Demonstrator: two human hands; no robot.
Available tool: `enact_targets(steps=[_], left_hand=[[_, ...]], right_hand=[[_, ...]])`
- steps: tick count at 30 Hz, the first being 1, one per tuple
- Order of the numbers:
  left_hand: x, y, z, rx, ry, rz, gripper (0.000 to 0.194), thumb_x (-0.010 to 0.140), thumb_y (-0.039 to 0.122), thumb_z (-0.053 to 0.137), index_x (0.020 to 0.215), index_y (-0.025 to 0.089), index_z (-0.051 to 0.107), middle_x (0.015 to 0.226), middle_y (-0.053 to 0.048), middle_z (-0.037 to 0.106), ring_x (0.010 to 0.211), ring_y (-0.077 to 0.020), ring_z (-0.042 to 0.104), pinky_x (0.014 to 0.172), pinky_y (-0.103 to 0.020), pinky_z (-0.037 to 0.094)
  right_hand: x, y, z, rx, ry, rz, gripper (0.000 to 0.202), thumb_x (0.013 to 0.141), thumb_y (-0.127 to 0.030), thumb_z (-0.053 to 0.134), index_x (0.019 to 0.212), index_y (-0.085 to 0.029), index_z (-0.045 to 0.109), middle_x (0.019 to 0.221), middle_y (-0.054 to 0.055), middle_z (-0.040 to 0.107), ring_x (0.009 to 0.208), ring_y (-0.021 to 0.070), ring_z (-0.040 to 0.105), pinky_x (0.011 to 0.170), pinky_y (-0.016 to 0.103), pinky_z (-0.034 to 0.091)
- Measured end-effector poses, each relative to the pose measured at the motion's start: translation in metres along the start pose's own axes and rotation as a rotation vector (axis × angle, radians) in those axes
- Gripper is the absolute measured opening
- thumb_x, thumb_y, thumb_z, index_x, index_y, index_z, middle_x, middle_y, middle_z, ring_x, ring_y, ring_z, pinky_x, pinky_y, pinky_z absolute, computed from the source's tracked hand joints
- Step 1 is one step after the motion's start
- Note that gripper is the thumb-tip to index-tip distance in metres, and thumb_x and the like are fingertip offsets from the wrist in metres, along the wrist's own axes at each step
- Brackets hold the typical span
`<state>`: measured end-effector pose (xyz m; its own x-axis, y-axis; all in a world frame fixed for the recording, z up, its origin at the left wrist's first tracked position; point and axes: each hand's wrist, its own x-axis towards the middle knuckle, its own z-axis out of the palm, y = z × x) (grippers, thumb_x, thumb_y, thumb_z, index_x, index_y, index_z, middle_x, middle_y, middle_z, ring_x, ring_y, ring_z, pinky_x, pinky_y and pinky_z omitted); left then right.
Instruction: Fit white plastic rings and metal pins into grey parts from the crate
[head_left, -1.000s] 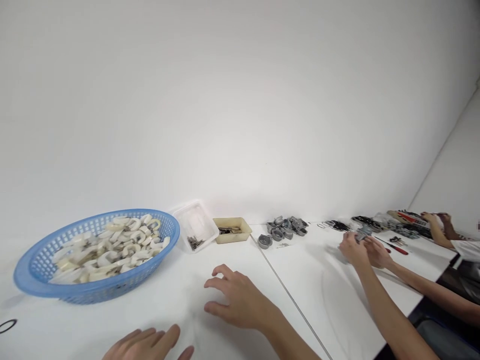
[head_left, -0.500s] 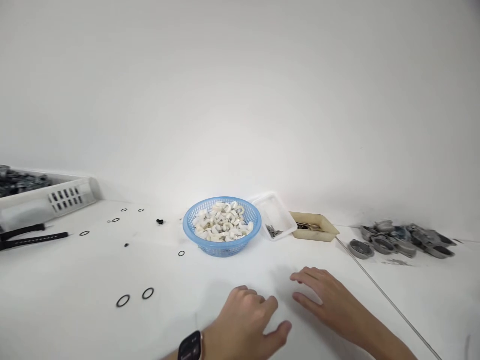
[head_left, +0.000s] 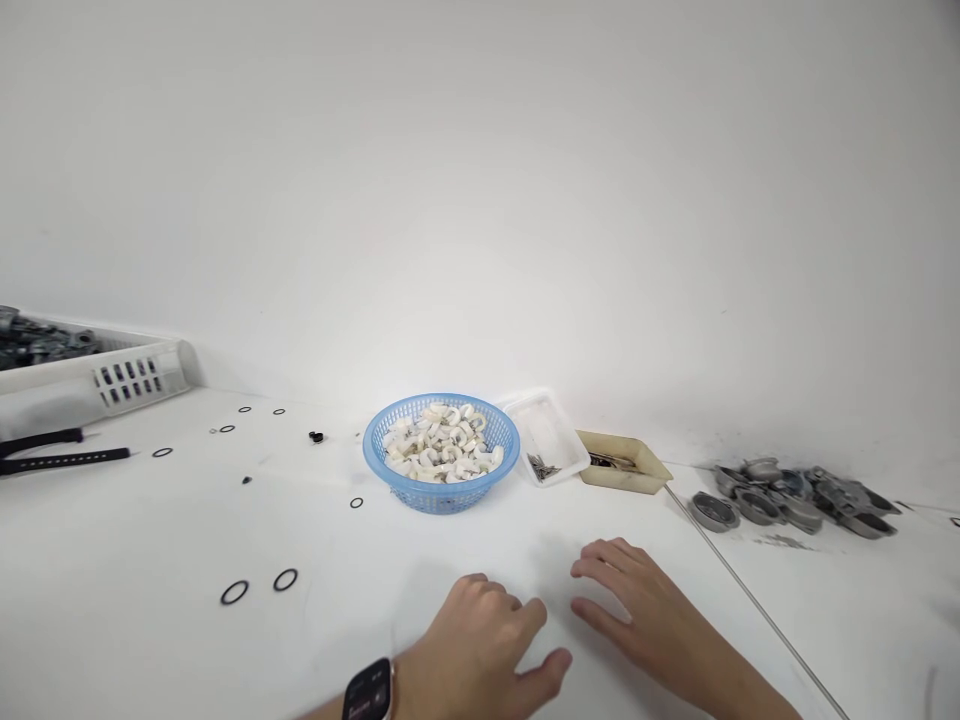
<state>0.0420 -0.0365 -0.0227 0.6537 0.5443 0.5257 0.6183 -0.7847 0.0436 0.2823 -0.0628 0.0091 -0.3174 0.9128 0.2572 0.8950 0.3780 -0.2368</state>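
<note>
My left hand (head_left: 480, 640), wearing a smartwatch (head_left: 367, 690), hovers low over the white table with its thumb apart from loosely curled fingers. Nothing shows in its grip, though the fingertips are partly hidden. To its right, my right hand (head_left: 641, 610) has thumb and fingers spread and holds nothing. Beyond both hands stands a blue mesh basket (head_left: 442, 495) heaped with white ring-like plastic pieces (head_left: 446, 445). Touching or overlapping its right side is a white tray (head_left: 551, 430) with small metal pins (head_left: 541, 467), then a cream tray (head_left: 626, 478) holding thin metal parts.
Grey round metal housings (head_left: 802, 500) lie in a pile at the right. A thin rod or seam line (head_left: 750, 590) runs toward the front right. Black rings (head_left: 286, 580) are scattered at left, near two black straps (head_left: 67, 460) and a white crate (head_left: 142, 385) of dark parts.
The camera view has turned slightly, shifting everything a little to the left. Both hands keep nearly the same pose, and nothing has been picked up.
</note>
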Motion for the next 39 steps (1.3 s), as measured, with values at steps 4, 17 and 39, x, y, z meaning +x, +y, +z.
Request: enact_targets(steps=[4,17,39], left_hand=[[0.0016,0.0004,-0.0030,0.002,-0.013,0.002,0.027,0.083,0.044,0.074,0.071,0.022,0.063,0.055,0.000,0.065,0.053,-0.0215,0.067,0.058,-0.032,0.048],[0.0016,0.0007,-0.0020,0.013,-0.037,0.009,0.034,0.085,0.049,0.074,0.069,0.022,0.061,0.054,0.000,0.065,0.052,-0.0210,0.066,0.057,-0.031,0.046],[0.0012,0.0016,-0.0010,0.034,-0.032,0.018,0.037,0.084,0.051,0.073,0.065,0.022,0.060,0.050,0.001,0.061,0.048,-0.0180,0.062,0.058,-0.030,0.047]], right_hand=[[-0.0007,0.0021,0.0038,-0.024,-0.049,0.007,0.017,0.100,-0.042,0.060,0.102,-0.030,0.071,0.123,0.006,0.067,0.113,0.0279,0.063,0.097,0.048,0.054],[-0.0023,0.0010,0.0046,-0.010,-0.073,0.027,0.023,0.087,-0.015,0.061,0.106,-0.027,0.066,0.124,0.006,0.066,0.113,0.0269,0.064,0.093,0.044,0.056],[0.0016,0.0058,0.0045,-0.033,0.076,-0.006,0.019,0.103,-0.040,0.053,0.110,-0.032,0.068,0.110,0.002,0.073,0.096,0.0228,0.071,0.087,0.039,0.058]])
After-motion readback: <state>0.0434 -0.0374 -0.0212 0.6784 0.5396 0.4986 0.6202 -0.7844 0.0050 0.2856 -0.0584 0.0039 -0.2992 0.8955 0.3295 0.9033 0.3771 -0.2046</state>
